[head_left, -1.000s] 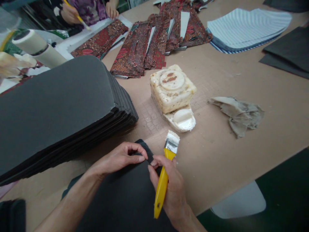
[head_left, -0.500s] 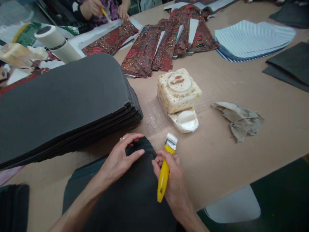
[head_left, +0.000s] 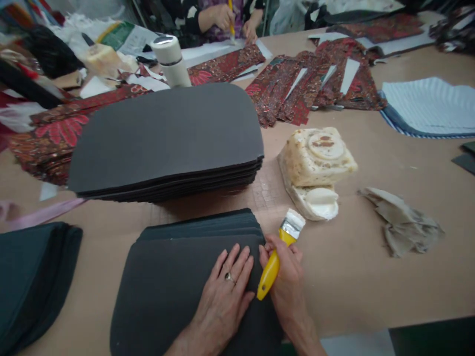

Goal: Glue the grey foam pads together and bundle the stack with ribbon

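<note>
My left hand (head_left: 226, 291) lies flat, fingers stretched out, on the top sheet of a stack of dark panels (head_left: 163, 277) with rounded corners. In my right hand (head_left: 287, 274) is a yellow-handled paintbrush (head_left: 270, 272), its bristles white and pointing up and away. The thumb and fingertips of that hand touch the stack's right edge. Beyond the brush stands a crusted, cream-coloured glue container (head_left: 319, 158) with white paste in its low front opening (head_left: 322, 201).
A taller stack of grey panels (head_left: 170, 138) stands behind, with a white bottle (head_left: 171, 62) past it. Dark cloth pieces (head_left: 33, 277) lie left; a crumpled rag (head_left: 408, 222) lies right. Across the table are patterned red pieces (head_left: 289, 89), striped cloth (head_left: 426, 106) and a co-worker's hand (head_left: 221, 19) holding a brush.
My left hand has come down from the stack's far edge and now rests flat on top. My right hand still holds the paintbrush. The view has turned left.
</note>
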Demonstrator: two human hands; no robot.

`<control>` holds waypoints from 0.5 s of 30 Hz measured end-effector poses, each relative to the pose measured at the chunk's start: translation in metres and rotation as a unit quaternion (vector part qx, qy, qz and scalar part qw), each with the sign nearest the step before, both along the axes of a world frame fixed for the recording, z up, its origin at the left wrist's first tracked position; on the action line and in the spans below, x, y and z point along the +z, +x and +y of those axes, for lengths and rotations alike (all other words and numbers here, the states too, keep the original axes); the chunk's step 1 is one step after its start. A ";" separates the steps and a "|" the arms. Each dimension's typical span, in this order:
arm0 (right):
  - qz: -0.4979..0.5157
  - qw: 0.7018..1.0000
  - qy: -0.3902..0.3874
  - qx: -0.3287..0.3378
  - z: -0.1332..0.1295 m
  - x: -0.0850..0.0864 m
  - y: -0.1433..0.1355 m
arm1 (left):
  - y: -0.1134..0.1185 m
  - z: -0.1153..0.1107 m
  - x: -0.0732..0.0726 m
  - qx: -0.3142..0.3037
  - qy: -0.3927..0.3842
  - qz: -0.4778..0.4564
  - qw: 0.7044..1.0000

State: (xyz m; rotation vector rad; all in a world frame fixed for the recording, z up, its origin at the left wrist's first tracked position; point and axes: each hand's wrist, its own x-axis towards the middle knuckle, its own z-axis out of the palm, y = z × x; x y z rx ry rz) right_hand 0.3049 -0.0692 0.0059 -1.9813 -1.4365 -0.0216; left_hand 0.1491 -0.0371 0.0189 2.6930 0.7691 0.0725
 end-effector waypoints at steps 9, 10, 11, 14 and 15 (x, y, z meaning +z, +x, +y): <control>0.106 0.992 -0.057 -0.030 -0.013 -0.018 -0.003 | -0.090 -0.009 0.011 0.238 0.075 0.083 0.965; 0.106 0.991 -0.069 -0.037 -0.013 -0.020 -0.002 | -0.102 -0.009 0.011 0.266 0.081 0.089 0.956; 0.105 0.990 -0.082 -0.039 -0.014 -0.022 -0.001 | -0.115 -0.010 0.010 0.293 0.088 0.093 0.947; 0.101 0.989 -0.107 -0.030 -0.015 -0.028 0.003 | -0.148 -0.010 0.005 0.360 0.097 0.084 0.924; 0.100 0.989 -0.105 -0.030 -0.016 -0.030 0.003 | -0.158 -0.010 0.003 0.379 0.094 0.076 0.917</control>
